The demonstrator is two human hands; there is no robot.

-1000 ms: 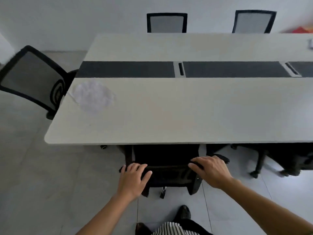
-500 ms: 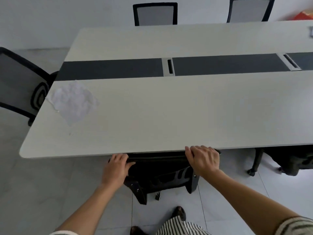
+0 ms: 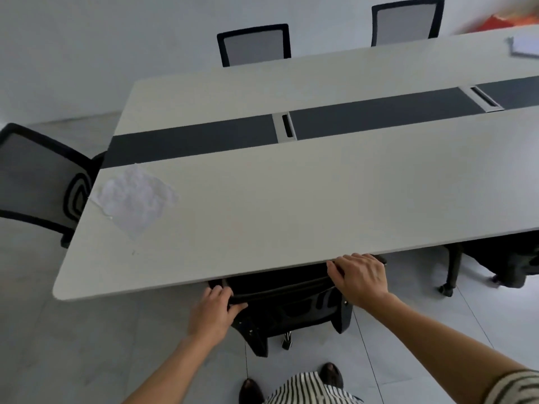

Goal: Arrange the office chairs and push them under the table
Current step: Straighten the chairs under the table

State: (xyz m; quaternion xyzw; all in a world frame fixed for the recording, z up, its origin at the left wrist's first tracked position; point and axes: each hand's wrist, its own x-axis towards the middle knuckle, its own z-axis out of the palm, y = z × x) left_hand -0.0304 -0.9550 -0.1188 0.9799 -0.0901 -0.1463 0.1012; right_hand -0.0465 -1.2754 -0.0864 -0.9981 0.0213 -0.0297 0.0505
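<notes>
A black office chair point(image 3: 287, 310) stands right in front of me, its seat hidden under the long white table point(image 3: 291, 205) and its backrest top close to the table's near edge. My left hand point(image 3: 214, 309) grips the left end of the backrest top. My right hand point(image 3: 361, 277) grips the right end, its knuckles next to the table edge. Another black chair point(image 3: 504, 263) sits partly under the table at the right. A mesh-backed chair point(image 3: 38, 182) stands at the table's left end. Two more chairs point(image 3: 253, 45) point(image 3: 407, 21) are tucked in on the far side.
A crumpled white sheet point(image 3: 135, 196) lies on the table near its left end, and papers point(image 3: 525, 46) lie at the far right. A dark strip with cable slots point(image 3: 284, 125) runs along the table's middle. My shoes point(image 3: 331, 374) stand on grey floor tiles behind the chair.
The chair has rolled forward under the table with both hands on its backrest. Its seat is now hidden and I have stepped closer, with the view tilting.
</notes>
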